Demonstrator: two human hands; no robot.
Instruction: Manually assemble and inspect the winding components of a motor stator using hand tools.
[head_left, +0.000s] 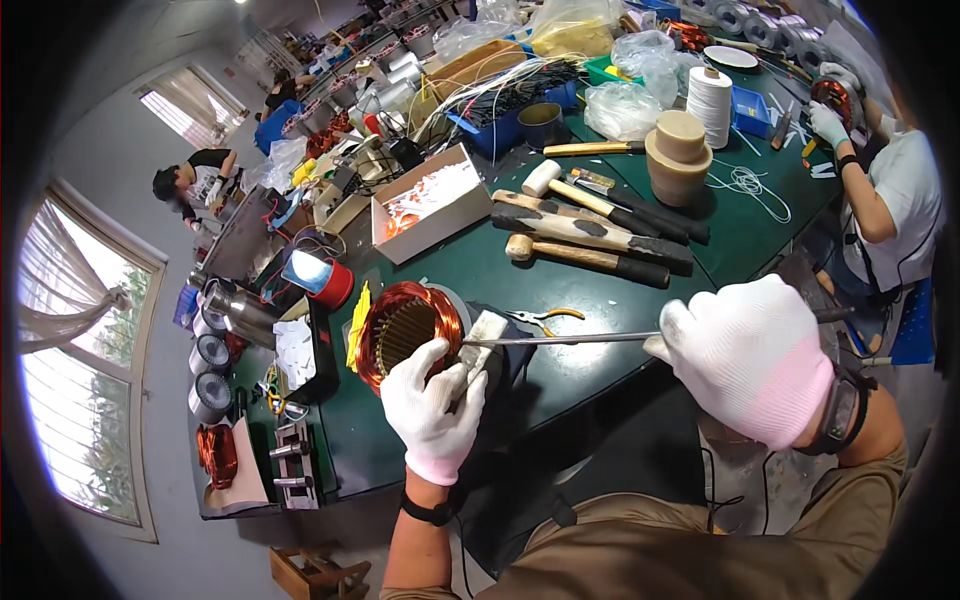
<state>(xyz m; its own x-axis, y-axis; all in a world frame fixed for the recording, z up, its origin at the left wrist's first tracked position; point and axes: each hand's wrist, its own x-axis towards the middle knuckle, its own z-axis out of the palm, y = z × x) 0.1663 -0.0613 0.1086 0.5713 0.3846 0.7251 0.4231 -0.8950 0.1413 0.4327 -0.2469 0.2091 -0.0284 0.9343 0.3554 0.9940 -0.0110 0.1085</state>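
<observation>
A motor stator with orange copper windings and a slotted bore stands on the green workbench. My left hand, in a white knit glove, has its fingers curled over the stator's near right edge. In my gloved right hand is a long thin metal rod, gripped in a fist. The rod lies nearly level, its tip at the winding beside my left fingers; a dark end sticks out right of the fist. A whitish block sits against the stator, under the rod. Pliers lie just behind the rod.
Several mallets lie behind the rod. Beyond them stand a carton of small pieces, a tan stepped block and a white thread spool. A lamp is behind the stator. A co-worker sits at right; another person works far left.
</observation>
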